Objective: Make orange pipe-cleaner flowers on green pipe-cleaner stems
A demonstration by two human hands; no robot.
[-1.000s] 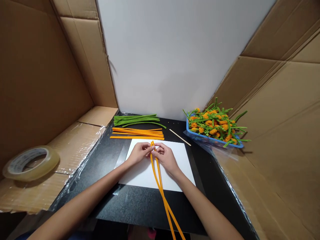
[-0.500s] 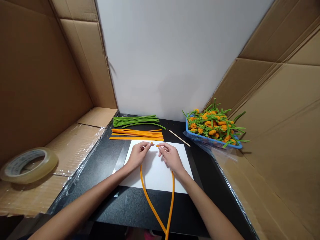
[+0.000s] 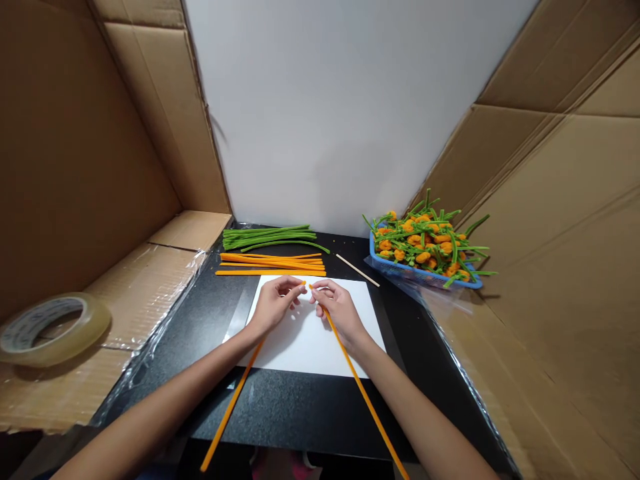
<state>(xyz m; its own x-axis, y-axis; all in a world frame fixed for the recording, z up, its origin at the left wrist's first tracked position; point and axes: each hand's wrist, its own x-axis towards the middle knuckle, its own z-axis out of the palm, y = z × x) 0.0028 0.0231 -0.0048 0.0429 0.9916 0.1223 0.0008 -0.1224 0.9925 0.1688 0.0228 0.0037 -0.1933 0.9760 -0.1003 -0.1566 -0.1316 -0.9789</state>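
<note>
My left hand (image 3: 275,303) pinches one orange pipe cleaner (image 3: 233,403), its tip just showing at my thumb. The long part runs back under my wrist and slants down past the table's front edge to the left. Opposite it, my right hand (image 3: 337,307) grips a second orange pipe cleaner (image 3: 361,387), which slants down to the right and out of the picture. The two short tips face each other with a small gap between them, above a white sheet of paper (image 3: 310,353). Parts of both pipe cleaners are hidden by my fingers.
Beyond the paper lie orange pipe cleaners (image 3: 273,263), green pipe cleaners (image 3: 270,237) and a thin wooden stick (image 3: 357,270). A blue basket (image 3: 425,273) of orange-and-green pipe-cleaner pieces stands at the right. Clear tape (image 3: 95,333) rests on cardboard at the left.
The lower ends of the two pipe cleaners, crossed near the bottom before, have swung apart to left and right. My fingertips have come slightly closer together.
</note>
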